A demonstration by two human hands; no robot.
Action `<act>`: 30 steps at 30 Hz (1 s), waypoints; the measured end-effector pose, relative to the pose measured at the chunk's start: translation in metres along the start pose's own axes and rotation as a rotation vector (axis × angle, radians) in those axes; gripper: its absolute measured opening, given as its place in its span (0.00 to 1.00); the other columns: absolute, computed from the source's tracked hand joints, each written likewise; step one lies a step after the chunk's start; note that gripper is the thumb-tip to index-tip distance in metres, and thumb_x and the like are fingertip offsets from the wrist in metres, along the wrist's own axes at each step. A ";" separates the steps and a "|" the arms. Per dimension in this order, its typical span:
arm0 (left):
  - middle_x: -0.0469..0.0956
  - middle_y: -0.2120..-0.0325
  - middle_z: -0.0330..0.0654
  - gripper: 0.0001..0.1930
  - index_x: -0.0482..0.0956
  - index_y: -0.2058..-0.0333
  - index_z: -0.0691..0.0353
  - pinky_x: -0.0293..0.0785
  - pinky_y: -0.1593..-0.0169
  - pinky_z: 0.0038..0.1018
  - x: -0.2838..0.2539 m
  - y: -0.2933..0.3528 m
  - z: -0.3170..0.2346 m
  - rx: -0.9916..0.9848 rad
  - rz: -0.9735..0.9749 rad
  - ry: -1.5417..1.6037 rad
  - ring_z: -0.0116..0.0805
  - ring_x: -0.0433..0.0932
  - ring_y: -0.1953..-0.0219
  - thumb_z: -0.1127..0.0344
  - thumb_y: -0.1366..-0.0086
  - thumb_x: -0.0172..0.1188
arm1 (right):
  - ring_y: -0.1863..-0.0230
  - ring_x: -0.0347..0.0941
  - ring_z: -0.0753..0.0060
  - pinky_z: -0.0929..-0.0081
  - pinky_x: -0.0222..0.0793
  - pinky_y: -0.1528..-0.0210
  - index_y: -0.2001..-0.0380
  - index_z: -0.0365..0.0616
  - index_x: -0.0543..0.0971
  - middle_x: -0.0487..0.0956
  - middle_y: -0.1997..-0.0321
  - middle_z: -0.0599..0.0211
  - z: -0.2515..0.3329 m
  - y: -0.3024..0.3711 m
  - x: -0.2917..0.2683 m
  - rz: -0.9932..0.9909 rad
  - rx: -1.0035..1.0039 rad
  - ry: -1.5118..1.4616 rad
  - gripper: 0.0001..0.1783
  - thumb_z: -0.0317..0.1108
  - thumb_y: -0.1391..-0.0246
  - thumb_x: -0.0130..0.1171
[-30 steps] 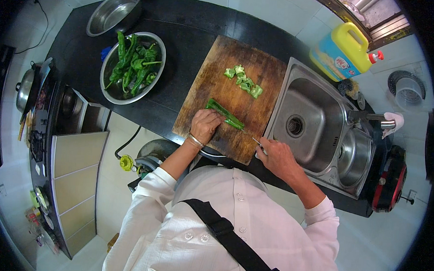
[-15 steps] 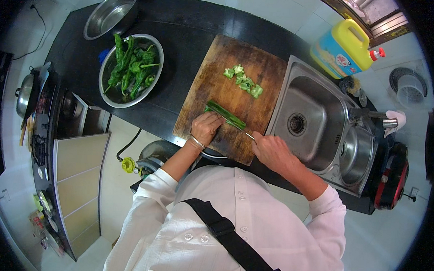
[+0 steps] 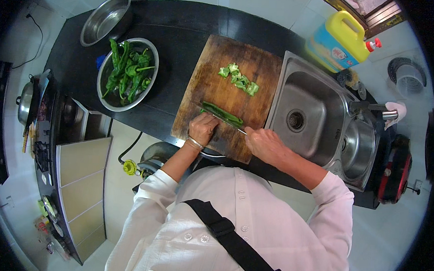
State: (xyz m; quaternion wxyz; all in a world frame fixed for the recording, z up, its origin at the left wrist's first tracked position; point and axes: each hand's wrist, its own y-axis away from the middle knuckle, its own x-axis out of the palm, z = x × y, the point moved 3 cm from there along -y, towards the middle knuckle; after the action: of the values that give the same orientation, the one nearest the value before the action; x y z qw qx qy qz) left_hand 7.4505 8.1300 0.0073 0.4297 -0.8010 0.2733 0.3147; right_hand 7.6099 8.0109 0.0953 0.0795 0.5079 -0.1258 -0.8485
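Head view: the right hand (image 3: 267, 146) closes around a knife (image 3: 240, 130), its handle hidden in the grip; the thin blade points leftward from that hand along the near side of the green pepper (image 3: 223, 112), which lies just beyond the left hand (image 3: 202, 128) on the cutting board (image 3: 261, 62); the left fingers bunch together, tips unclear, so I cannot tell whether they pinch it.

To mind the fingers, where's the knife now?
In the head view, the knife is in the right hand, over the lower half of the board, alongside the pepper.
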 end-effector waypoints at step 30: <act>0.78 0.69 0.39 0.12 0.80 0.66 0.58 0.75 0.64 0.30 -0.025 0.017 -0.029 0.080 0.061 -0.032 0.38 0.77 0.65 0.75 0.51 0.56 | 0.63 0.75 0.40 0.49 0.69 0.58 0.63 0.35 0.75 0.77 0.68 0.40 -0.005 0.025 -0.008 0.105 0.111 -0.110 0.14 0.34 0.45 0.46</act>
State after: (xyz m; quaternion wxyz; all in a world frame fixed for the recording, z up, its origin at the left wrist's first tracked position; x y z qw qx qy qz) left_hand 7.4298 8.1009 0.0294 0.4559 -0.7693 0.3032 0.3292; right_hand 7.6184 7.9886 0.1071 0.0888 0.4570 -0.2032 -0.8614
